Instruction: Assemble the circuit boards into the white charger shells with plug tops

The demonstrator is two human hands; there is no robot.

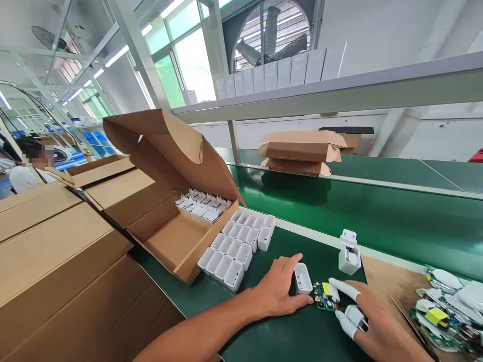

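My left hand is around a small white plastic housing, with the thumb at its near end and the fingers behind it. The housing's open side faces up. My right hand wears white finger cots on two fingertips and grips a small green circuit board with a yellow component. The board's left end lies close to the housing's right side. Between the right thumb and finger shows a white part, partly hidden by the hand. Beyond the hands stands a white housing with a piece inside it.
Several white housings stand in rows at left. Behind them an open cardboard box holds a batch of white parts. At right, circuit boards are piled beside tweezers. A green conveyor belt runs behind. Another person sits far left.
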